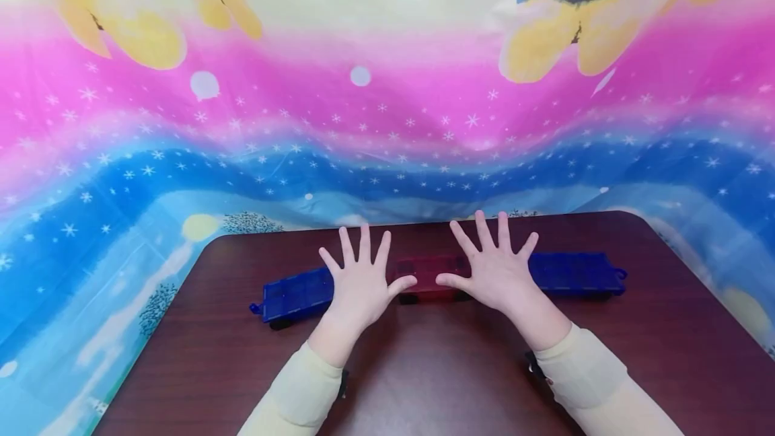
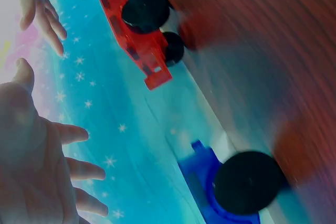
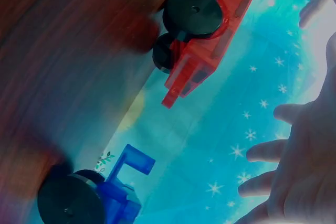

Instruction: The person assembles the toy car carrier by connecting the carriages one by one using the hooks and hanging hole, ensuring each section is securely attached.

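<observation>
Both hands are held up over a row of plastic toy train cars, fingers spread wide and nothing in them. My left hand (image 1: pixel 360 288) covers the space between the left blue train car (image 1: pixel 293 295) and the red train car (image 1: pixel 428 268). On the other side, my right hand (image 1: pixel 496 278) hides part of the red car and one end of the right blue train car (image 1: pixel 572 271). In the left wrist view, the red car (image 2: pixel 126 30) and blue car (image 2: pixel 202 174) stand apart. A hook sticks out from the blue car (image 3: pixel 123 198) in the right wrist view, also apart from the red one.
The cars stand on black wheels on a dark brown wooden table (image 1: pixel 424 375) with rounded far corners. A printed cloth (image 1: pixel 387 113) with snowflakes hangs behind the table and along its sides.
</observation>
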### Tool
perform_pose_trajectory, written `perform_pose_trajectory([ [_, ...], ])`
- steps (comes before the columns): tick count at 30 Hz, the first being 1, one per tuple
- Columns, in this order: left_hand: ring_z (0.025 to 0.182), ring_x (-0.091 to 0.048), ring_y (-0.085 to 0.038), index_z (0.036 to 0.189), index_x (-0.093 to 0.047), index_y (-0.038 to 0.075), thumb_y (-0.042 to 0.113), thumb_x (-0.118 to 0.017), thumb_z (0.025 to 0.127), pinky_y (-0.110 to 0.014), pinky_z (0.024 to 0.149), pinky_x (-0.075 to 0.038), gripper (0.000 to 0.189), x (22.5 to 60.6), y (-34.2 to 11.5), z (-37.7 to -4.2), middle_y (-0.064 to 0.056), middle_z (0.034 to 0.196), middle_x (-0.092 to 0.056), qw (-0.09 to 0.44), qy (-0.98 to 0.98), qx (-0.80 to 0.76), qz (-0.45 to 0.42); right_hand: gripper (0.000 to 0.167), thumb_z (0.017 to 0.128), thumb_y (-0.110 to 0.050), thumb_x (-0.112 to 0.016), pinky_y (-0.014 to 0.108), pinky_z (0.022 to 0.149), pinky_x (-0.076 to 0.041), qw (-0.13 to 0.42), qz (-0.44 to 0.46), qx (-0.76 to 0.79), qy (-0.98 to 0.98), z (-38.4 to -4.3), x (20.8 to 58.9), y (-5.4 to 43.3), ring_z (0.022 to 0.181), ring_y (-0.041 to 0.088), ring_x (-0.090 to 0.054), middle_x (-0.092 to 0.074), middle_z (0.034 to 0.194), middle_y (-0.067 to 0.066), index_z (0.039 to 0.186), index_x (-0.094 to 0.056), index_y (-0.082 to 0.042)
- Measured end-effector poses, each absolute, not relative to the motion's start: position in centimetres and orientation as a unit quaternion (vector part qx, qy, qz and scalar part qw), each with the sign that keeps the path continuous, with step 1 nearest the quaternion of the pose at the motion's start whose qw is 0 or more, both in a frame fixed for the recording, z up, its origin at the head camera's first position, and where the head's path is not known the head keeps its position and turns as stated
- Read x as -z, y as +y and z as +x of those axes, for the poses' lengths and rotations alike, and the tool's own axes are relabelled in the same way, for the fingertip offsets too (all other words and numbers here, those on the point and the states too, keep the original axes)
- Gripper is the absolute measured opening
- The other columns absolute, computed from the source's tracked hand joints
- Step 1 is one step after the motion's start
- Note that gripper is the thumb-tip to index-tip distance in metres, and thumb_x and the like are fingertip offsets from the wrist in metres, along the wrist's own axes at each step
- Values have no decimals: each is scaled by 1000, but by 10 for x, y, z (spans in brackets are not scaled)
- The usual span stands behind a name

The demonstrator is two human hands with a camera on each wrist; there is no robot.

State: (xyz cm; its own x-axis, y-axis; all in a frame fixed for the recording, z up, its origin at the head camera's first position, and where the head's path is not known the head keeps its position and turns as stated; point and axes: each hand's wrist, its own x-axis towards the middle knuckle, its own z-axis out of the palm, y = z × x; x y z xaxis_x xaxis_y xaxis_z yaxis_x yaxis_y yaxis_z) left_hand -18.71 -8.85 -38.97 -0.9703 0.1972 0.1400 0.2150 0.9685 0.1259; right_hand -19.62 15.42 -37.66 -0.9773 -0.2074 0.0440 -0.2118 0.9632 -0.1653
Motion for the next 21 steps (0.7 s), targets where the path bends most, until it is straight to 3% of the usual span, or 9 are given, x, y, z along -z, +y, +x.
perform_pose_trajectory([
  [10, 154, 1, -53, 166, -27, 19, 68, -58, 95, -82, 111, 1, 92, 397, -125, -187, -22, 170, -17, 69, -987, 115, -87, 101, 92, -67, -65, 82, 107, 11, 1, 141, -138, -980, -210, 387, 166, 153, 50, 16, 0, 172, 21, 169, -14, -26],
  [14, 155, -5, -50, 165, -31, 17, 64, -63, 95, -79, 113, -3, 91, 399, -142, -193, -22, 168, -24, 63, -982, 148, -100, 101, 91, -59, -72, 81, 111, 2, 7, 173, -172, -970, -215, 390, 171, 154, 51, 6, -7, 171, 22, 168, -19, -22],
  [21, 151, -26, -48, 157, -47, 12, 53, -78, 89, -78, 112, -20, 86, 404, -172, -203, -22, 158, -43, 81, -966, 184, -163, 98, 87, -43, -83, 75, 115, -16, 19, 250, -226, -941, -225, 397, 178, 152, 53, -14, -24, 165, 29, 163, -31, -7],
])
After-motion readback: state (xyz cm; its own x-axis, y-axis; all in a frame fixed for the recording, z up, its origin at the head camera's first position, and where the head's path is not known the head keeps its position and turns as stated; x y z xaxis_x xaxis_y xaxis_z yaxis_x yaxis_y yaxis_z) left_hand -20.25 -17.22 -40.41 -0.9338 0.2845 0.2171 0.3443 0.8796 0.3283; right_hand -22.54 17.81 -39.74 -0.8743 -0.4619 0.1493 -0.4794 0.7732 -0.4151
